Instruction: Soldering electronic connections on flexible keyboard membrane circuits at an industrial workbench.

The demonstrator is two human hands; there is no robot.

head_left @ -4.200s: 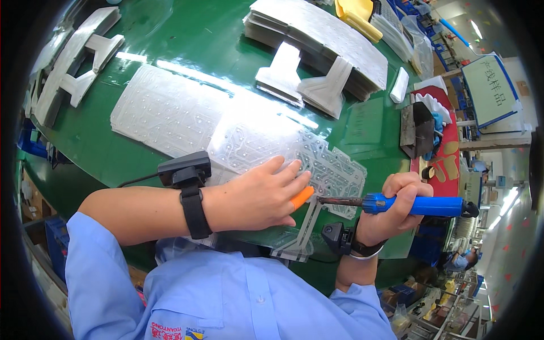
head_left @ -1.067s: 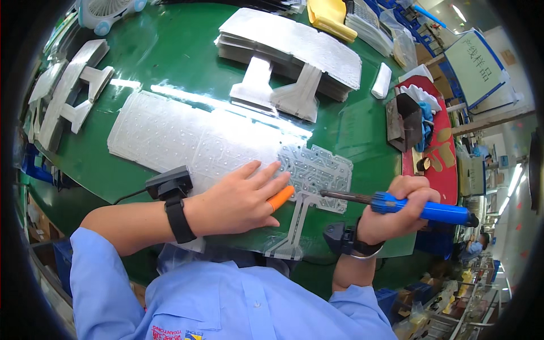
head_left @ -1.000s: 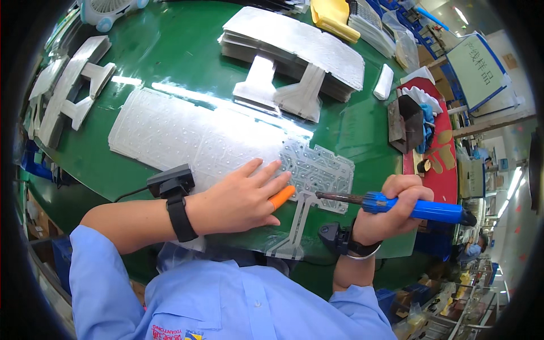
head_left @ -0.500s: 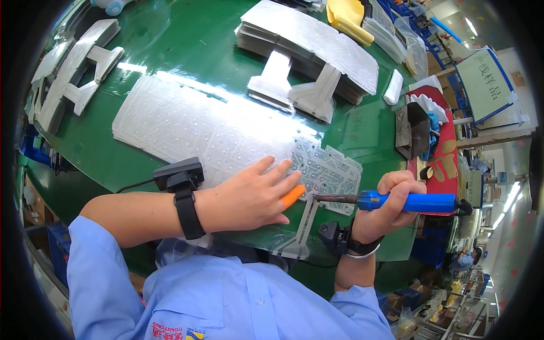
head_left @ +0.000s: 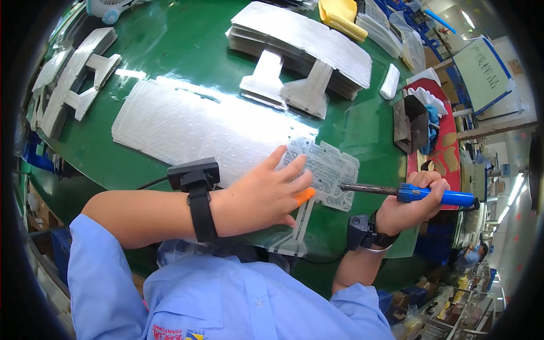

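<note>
Your left hand [head_left: 258, 192], fingers spread, rests on clear circuit-printed film [head_left: 333, 173] near the green bench's [head_left: 377, 127] front edge. Your right hand [head_left: 409, 214] grips a blue-handled soldering iron [head_left: 409, 193]; completed work is indistinguishable.

On the table [head_left: 187, 62] I log: at centre, flat sheets [head_left: 175, 124], the left hand [head_left: 263, 190] across their front edge; right of it, a soldering iron [head_left: 371, 188] in the right hand [head_left: 412, 205], tip at the sheets' right end. Behind — one sheet stack [head_left: 300, 34], a small block [head_left: 390, 82] to its right. Far left, another stack [head_left: 76, 71]; right, an open holder [head_left: 402, 129]; back left, a fan [head_left: 107, 9].
</note>
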